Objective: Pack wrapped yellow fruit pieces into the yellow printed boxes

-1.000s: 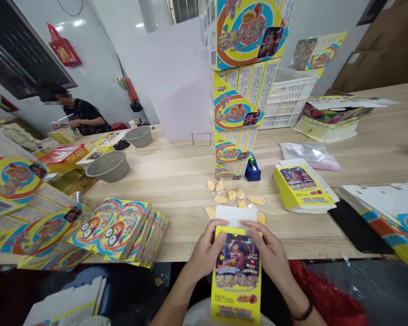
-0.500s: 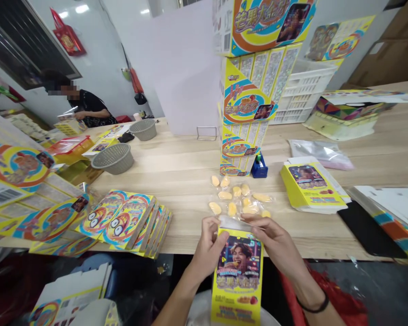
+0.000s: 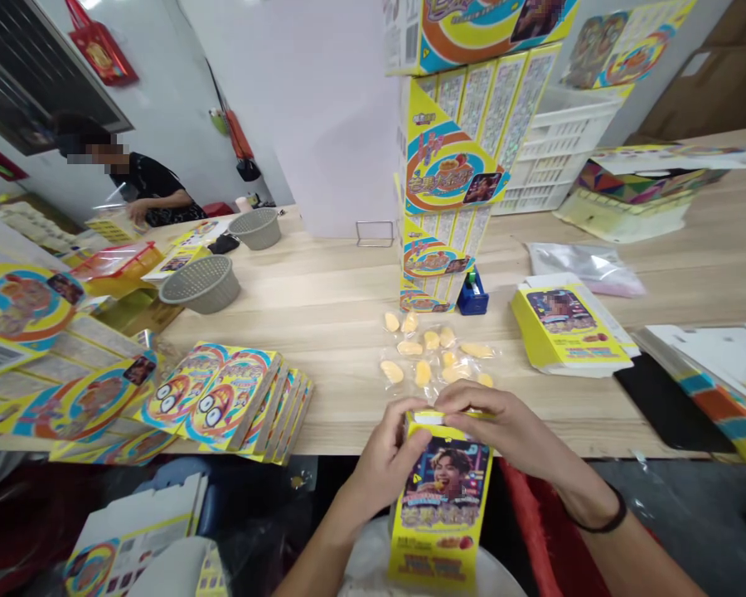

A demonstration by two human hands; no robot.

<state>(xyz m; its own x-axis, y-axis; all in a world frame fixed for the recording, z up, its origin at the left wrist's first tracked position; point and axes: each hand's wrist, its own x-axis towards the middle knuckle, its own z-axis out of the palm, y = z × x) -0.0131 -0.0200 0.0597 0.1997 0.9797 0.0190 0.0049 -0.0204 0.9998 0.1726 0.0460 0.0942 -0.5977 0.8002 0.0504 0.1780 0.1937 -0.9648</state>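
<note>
The packet (image 3: 441, 514) is glossy printed card, the tabletop (image 3: 323, 332) smooth wood, the sachets (image 3: 423, 352) clear plastic.

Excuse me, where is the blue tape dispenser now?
In the head view, the blue plastic tape dispenser stands just right of the yellow carton stack.

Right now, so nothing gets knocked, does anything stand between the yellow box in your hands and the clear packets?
Nothing visible does. Your left hand and right hand are at the top of the yellow box, and the clear packets of yellow pieces lie just beyond it.
</note>
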